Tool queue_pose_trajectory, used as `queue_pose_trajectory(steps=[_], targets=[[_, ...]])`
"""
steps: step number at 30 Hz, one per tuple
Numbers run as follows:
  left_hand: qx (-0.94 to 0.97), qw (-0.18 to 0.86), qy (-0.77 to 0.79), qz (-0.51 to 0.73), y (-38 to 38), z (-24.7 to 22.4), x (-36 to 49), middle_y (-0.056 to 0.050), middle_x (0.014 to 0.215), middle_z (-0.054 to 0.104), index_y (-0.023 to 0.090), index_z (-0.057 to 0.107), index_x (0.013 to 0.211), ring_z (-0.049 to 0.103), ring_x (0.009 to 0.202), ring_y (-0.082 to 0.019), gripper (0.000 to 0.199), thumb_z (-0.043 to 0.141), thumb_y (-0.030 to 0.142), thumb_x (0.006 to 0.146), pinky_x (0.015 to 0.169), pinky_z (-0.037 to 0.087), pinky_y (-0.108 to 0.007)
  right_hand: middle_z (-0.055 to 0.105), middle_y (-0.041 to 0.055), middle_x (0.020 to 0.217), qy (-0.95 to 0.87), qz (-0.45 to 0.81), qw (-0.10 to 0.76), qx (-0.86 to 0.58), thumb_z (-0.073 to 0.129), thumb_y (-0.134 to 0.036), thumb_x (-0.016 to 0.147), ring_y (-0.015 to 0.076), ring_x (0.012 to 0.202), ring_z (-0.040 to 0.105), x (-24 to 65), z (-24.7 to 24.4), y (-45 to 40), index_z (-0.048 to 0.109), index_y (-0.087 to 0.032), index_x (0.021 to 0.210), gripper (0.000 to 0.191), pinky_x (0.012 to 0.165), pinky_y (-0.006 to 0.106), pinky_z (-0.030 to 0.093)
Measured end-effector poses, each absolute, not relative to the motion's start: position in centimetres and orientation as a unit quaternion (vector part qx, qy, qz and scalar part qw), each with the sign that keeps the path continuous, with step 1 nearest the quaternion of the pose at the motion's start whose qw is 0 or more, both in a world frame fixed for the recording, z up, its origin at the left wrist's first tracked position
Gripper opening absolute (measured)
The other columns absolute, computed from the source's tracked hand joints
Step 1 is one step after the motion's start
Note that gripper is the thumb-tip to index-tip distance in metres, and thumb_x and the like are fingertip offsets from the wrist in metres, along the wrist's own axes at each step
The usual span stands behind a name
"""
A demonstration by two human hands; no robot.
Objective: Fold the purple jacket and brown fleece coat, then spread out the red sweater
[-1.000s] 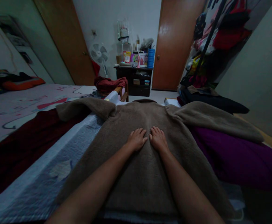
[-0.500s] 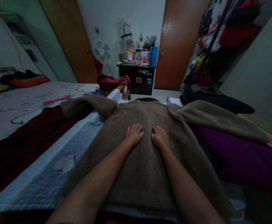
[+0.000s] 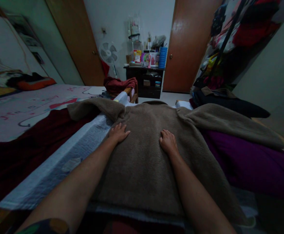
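Observation:
A brown fleecy coat [image 3: 142, 169] lies spread out with its back facing up, both sleeves stretched to the sides. My left hand [image 3: 118, 132] rests flat on its left edge, just below the left sleeve's seam, fingers apart. Flat on the middle of the coat, right of centre, is my right hand [image 3: 168, 140], its fingers slightly bent and holding nothing. Under the coat shows a pale blue quilted cover [image 3: 83, 146]. The right sleeve lies across a purple cloth [image 3: 249, 162], the left one over a dark red cloth [image 3: 42, 136].
A bed with a pink printed sheet [image 3: 39, 100] is on the left. Beyond the coat are a wooden chair [image 3: 134, 94] with red clothing, a white fan [image 3: 108, 52] and a dark cabinet [image 3: 144, 81]. Black clothing [image 3: 231, 103] lies at the right, below hanging clothes [image 3: 251, 32].
My left hand has slid left and slightly away from me, from the coat's middle to its left edge. My right hand has stayed nearly in place.

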State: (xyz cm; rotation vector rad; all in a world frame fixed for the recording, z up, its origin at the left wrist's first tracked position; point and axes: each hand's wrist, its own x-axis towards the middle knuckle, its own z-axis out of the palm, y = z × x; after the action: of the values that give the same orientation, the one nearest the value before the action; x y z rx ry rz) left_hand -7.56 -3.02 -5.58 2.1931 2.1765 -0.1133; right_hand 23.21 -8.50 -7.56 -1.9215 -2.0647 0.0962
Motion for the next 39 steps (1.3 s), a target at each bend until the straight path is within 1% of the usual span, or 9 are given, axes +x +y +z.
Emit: queue_pose_trajectory(steps=[3, 6, 9, 13, 15, 20, 23, 30, 39], targets=[[0.728, -0.005, 0.684, -0.036, -2.1, -5.2, -7.4, -0.013, 0.157, 0.03, 0.021, 0.047, 0.14, 0.041, 0.134, -0.035, 0.066, 0.032, 0.063, 0.091, 0.107, 0.034, -0.047, 0.05, 0.0103, 0.144, -0.72, 0.037, 0.154, -0.676, 0.041, -0.024, 0.09, 0.0217, 0.136, 0.038, 23.2, -7.6, -8.5, 0.055, -0.014, 0.132, 0.045, 0.113, 0.035, 0.021], [0.73, -0.026, 0.682, -0.03, -0.9, -4.6, -7.1, -0.01, 0.157, 0.03, 0.021, 0.044, 0.142, 0.049, 0.127, -0.032, 0.061, 0.034, 0.057, 0.093, 0.104, 0.039, -0.042, 0.05, 0.0097, 0.145, -0.72, 0.034, 0.157, -0.675, 0.041, -0.024, 0.09, 0.0218, 0.135, 0.039, 23.1, -7.5, -8.5, 0.055, -0.015, 0.131, 0.045, 0.113, 0.035, 0.022], [0.721, -0.033, 0.691, -0.04, 0.1, -4.2, -6.7, -0.009, 0.151, 0.041, 0.022, 0.048, 0.138, 0.05, 0.124, -0.031, 0.055, 0.033, 0.052, 0.095, 0.1, 0.041, -0.041, 0.05, 0.0092, 0.144, -0.721, 0.03, 0.16, -0.674, 0.04, -0.024, 0.09, 0.022, 0.135, 0.04, 23.1, -7.3, -8.7, 0.056, -0.016, 0.13, 0.043, 0.111, 0.035, 0.023], [0.717, -0.042, 0.694, -0.044, 0.8, -4.5, -6.0, -0.017, 0.137, 0.054, 0.014, 0.057, 0.127, 0.046, 0.126, -0.034, 0.054, 0.03, 0.049, 0.096, 0.102, 0.036, -0.048, 0.05, 0.0094, 0.144, -0.72, 0.026, 0.158, -0.675, 0.04, -0.025, 0.09, 0.0229, 0.134, 0.04, 23.0, -7.1, -8.8, 0.056, -0.017, 0.13, 0.043, 0.111, 0.036, 0.023], [0.725, -0.041, 0.686, -0.043, 1.2, -4.8, -5.6, -0.019, 0.139, 0.052, 0.011, 0.056, 0.127, 0.041, 0.131, -0.034, 0.052, 0.03, 0.042, 0.096, 0.107, 0.03, -0.05, 0.05, 0.0095, 0.144, -0.721, 0.027, 0.155, -0.675, 0.04, -0.025, 0.09, 0.0229, 0.135, 0.04, 23.0, -7.0, -8.9, 0.056, -0.017, 0.13, 0.044, 0.111, 0.036, 0.023], [0.757, 0.002, 0.651, -0.052, 3.0, -5.7, -5.0, -0.01, 0.157, 0.032, 0.014, 0.041, 0.143, 0.03, 0.142, -0.02, 0.053, 0.03, 0.02, 0.091, 0.114, 0.024, -0.035, 0.048, 0.0106, 0.146, -0.717, 0.039, 0.151, -0.679, 0.04, -0.025, 0.09, 0.0233, 0.136, 0.038, 22.9, -7.0, -8.8, 0.054, -0.016, 0.133, 0.046, 0.112, 0.037, 0.022], [0.746, 0.025, 0.662, -0.058, 3.9, -5.9, -4.9, -0.012, 0.158, 0.027, 0.014, 0.033, 0.148, 0.027, 0.144, -0.025, 0.061, 0.035, 0.024, 0.088, 0.113, 0.026, -0.041, 0.048, 0.0108, 0.146, -0.717, 0.043, 0.151, -0.679, 0.041, -0.026, 0.09, 0.0235, 0.137, 0.037, 22.9, -7.1, -8.7, 0.053, -0.016, 0.134, 0.047, 0.113, 0.037, 0.021], [0.72, 0.046, 0.69, -0.06, 4.8, -5.7, -4.7, -0.014, 0.159, 0.025, 0.02, 0.035, 0.148, 0.026, 0.143, -0.039, 0.069, 0.044, 0.035, 0.081, 0.109, 0.029, -0.056, 0.05, 0.009, 0.144, -0.716, 0.031, 0.161, -0.678, 0.041, -0.025, 0.089, 0.0226, 0.135, 0.038, 23.0, -7.3, -8.8, 0.054, -0.016, 0.132, 0.046, 0.112, 0.036, 0.022], [0.757, 0.06, 0.649, -0.049, 1.7, -6.0, -5.1, -0.013, 0.158, 0.027, 0.017, 0.031, 0.149, 0.026, 0.144, -0.028, 0.059, 0.033, 0.033, 0.092, 0.111, 0.03, -0.046, 0.049, 0.01, 0.145, -0.718, 0.04, 0.155, -0.678, 0.041, -0.025, 0.09, 0.0224, 0.136, 0.037, 23.0, -7.2, -8.7, 0.054, -0.016, 0.132, 0.045, 0.112, 0.036, 0.021]])
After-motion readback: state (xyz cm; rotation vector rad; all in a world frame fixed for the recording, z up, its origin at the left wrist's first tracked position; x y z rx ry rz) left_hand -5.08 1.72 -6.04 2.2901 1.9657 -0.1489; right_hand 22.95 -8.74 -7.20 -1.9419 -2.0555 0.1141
